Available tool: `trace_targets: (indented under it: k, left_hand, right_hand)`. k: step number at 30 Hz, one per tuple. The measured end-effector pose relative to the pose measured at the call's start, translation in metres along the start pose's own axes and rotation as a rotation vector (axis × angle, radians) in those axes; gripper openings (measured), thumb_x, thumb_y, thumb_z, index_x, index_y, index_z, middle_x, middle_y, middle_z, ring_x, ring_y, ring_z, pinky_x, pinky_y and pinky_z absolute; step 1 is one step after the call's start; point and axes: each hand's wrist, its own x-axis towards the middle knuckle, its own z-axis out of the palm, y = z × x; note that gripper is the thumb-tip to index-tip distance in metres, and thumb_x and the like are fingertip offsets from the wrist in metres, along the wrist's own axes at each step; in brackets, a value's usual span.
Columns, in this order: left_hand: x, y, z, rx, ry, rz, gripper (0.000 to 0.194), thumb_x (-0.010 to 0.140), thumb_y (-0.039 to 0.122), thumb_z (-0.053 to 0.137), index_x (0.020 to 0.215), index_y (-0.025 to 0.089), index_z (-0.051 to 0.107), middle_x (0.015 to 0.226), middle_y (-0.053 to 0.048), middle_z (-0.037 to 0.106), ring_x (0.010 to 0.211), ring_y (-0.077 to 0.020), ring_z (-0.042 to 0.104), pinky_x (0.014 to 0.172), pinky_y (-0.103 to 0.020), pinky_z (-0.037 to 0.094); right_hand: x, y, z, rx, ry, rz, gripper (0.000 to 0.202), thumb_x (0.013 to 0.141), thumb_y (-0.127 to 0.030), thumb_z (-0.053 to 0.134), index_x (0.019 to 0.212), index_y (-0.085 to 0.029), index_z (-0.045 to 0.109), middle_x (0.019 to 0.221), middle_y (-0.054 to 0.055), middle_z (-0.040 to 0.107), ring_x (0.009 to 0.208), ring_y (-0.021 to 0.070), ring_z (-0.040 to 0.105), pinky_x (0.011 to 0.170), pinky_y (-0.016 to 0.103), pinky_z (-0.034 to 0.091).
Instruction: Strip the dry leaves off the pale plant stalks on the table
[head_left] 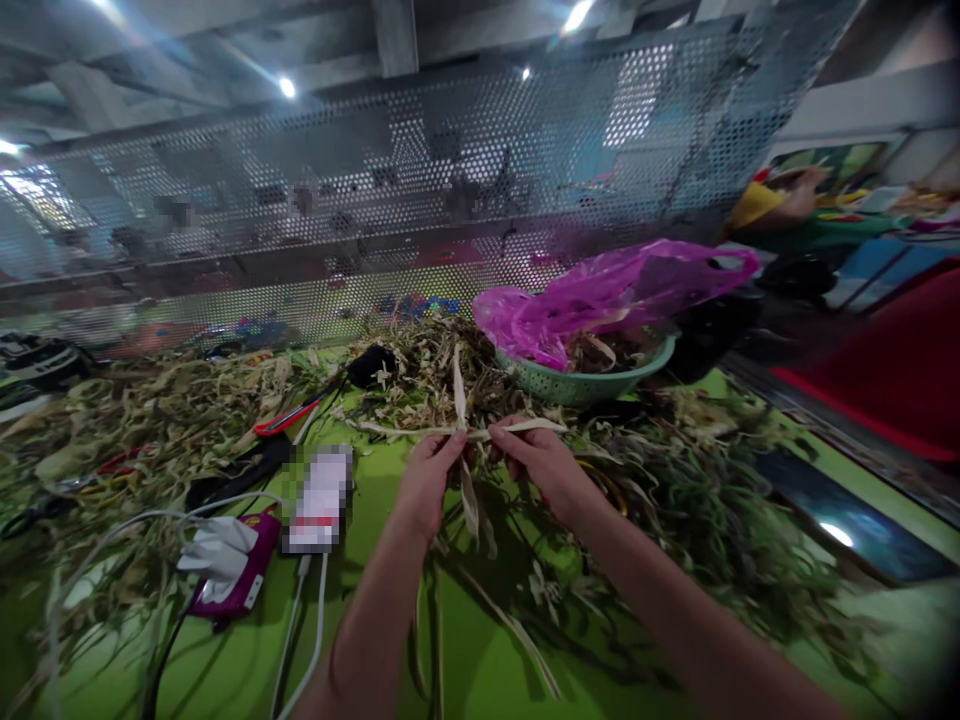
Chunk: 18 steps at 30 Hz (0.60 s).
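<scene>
In the middle of the head view, my left hand (433,475) pinches pale dried leaf strips (460,385) where they cross. One strip stands upright and hangs below the fingers; another lies sideways. My right hand (541,465), its fingers closed, grips the sideways strip close to the crossing, and the strip's end sticks out to the right above the hand. Fingertips of the two hands are almost touching. Long loose strips (510,620) dangle or lie beneath the hands on the green tabletop (367,600). Behind the hands rises a pile of dried plant pieces (427,385).
A green basket (577,388) carries a pink plastic bag (600,290). To the left lie a red utility knife (289,418), a phone (319,500) and a purple power strip (240,575) with white cables. Dark green stems (720,490) cover the right. A perforated metal panel (337,230) stands behind.
</scene>
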Motion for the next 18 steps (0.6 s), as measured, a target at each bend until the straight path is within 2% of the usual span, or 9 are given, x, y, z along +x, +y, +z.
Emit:
trace_targets:
  k: [4,10,14,18]
  left_hand:
    - [-0.001,-0.002,0.002,0.006,0.017,-0.03,0.03,0.071,0.047,0.067,0.075,0.017,0.066,0.066,-0.001,0.061,0.062,-0.0132,0.052,0.065,-0.027,0.043]
    - [0.001,-0.008,0.002,0.099,0.013,0.031,0.036,0.076,0.052,0.059,0.066,0.018,0.057,0.06,0.001,0.052,0.057,-0.0127,0.045,0.057,-0.026,0.038]
    - [0.0,-0.009,0.006,0.106,0.024,0.108,0.033,0.077,0.05,0.059,0.07,0.018,0.057,0.065,0.0,0.054,0.062,-0.0133,0.047,0.061,-0.026,0.039]
    - [0.0,-0.009,0.006,0.061,-0.024,0.104,0.033,0.076,0.05,0.06,0.076,0.017,0.059,0.07,-0.001,0.056,0.065,-0.0128,0.048,0.063,-0.025,0.039]
  right_hand:
    - [0.001,0.003,-0.001,-0.014,0.096,-0.016,0.031,0.076,-0.047,0.062,0.068,-0.018,0.053,0.059,-0.004,0.049,0.048,0.0087,0.038,0.045,0.022,0.031]
    - [0.004,0.007,-0.001,-0.006,0.16,-0.003,0.03,0.071,-0.047,0.065,0.066,-0.02,0.054,0.058,-0.003,0.053,0.051,0.0108,0.042,0.049,0.024,0.033]
    - [0.005,0.009,-0.001,0.035,0.213,0.005,0.031,0.068,-0.048,0.067,0.065,-0.02,0.054,0.055,-0.004,0.052,0.051,0.0121,0.043,0.049,0.025,0.033]
    - [0.007,0.011,-0.002,0.11,0.225,0.028,0.032,0.066,-0.048,0.068,0.064,-0.02,0.053,0.055,-0.004,0.052,0.052,0.0121,0.045,0.049,0.025,0.033]
